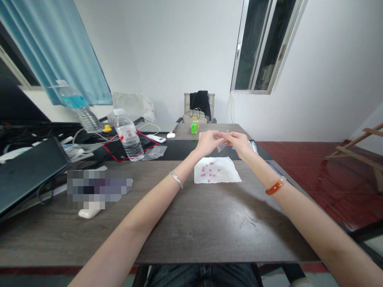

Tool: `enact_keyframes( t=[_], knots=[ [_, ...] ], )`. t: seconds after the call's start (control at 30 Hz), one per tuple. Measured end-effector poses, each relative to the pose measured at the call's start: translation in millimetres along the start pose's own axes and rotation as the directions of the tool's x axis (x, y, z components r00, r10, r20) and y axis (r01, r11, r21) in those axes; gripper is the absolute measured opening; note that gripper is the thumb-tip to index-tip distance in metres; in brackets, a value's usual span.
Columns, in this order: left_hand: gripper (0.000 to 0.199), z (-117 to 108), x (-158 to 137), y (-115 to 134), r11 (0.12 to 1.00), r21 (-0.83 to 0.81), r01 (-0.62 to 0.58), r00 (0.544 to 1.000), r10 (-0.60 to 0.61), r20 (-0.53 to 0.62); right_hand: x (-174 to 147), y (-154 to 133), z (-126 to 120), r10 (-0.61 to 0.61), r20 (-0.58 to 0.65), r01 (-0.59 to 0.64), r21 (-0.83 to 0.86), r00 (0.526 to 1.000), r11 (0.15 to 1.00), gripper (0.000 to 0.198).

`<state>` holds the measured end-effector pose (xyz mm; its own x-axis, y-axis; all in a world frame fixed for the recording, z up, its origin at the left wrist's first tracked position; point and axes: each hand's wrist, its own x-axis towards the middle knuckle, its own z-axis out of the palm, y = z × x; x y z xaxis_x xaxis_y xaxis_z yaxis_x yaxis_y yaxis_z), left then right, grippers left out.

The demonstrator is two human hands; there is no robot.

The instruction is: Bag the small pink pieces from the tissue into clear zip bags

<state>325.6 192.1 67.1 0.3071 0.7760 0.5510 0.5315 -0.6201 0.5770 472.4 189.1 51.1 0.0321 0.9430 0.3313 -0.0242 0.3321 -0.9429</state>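
My left hand (208, 142) and my right hand (239, 144) meet above the far side of the table, fingertips pinched together. Between them is a small clear plastic bag (222, 147) with a pinkish tint; its contents are too small to make out. Just below and nearer to me lies a sheet of white paper (230, 175), its edges uneven. Several small pink pieces (210, 170) are scattered over its left half. Another shiny clear packet (253, 146) shows partly behind my right wrist.
Two water bottles, one with a red-marked label (128, 135) and one with a blue label (79, 105), stand left. A laptop (32, 175), cables and a clear bag (155, 152) lie there too. A green box (194, 127) sits farther back on the wooden table (191, 235).
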Motion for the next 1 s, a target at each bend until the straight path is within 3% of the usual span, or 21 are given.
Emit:
enact_keyframes(
  t=[0.2,0.33,0.57,0.8,1.0],
  knots=[
    [0.025,-5,6,-1,0.904,-0.410,0.124,0.984,-0.058,0.170,2,-2,0,-0.016,-0.049,0.018,0.029,0.999,0.999,0.041],
    [0.018,-7,6,2,0.850,-0.498,0.173,0.981,-0.103,0.164,0,-6,2,0.002,-0.014,-0.002,-0.009,1.000,1.000,0.040],
    [0.021,-1,8,-3,0.935,-0.349,0.061,0.996,-0.079,-0.037,-6,-13,6,0.017,-0.018,-0.017,0.000,1.000,1.000,0.032],
    [0.019,-9,9,-7,0.945,-0.321,0.058,0.998,-0.048,0.040,-10,-22,8,0.164,0.046,-0.164,-0.004,0.985,0.986,0.023],
    [0.015,-10,7,-5,0.977,-0.209,0.046,0.999,-0.047,0.000,-13,-26,9,0.253,0.105,-0.254,-0.006,0.962,0.967,0.027]
  ],
)
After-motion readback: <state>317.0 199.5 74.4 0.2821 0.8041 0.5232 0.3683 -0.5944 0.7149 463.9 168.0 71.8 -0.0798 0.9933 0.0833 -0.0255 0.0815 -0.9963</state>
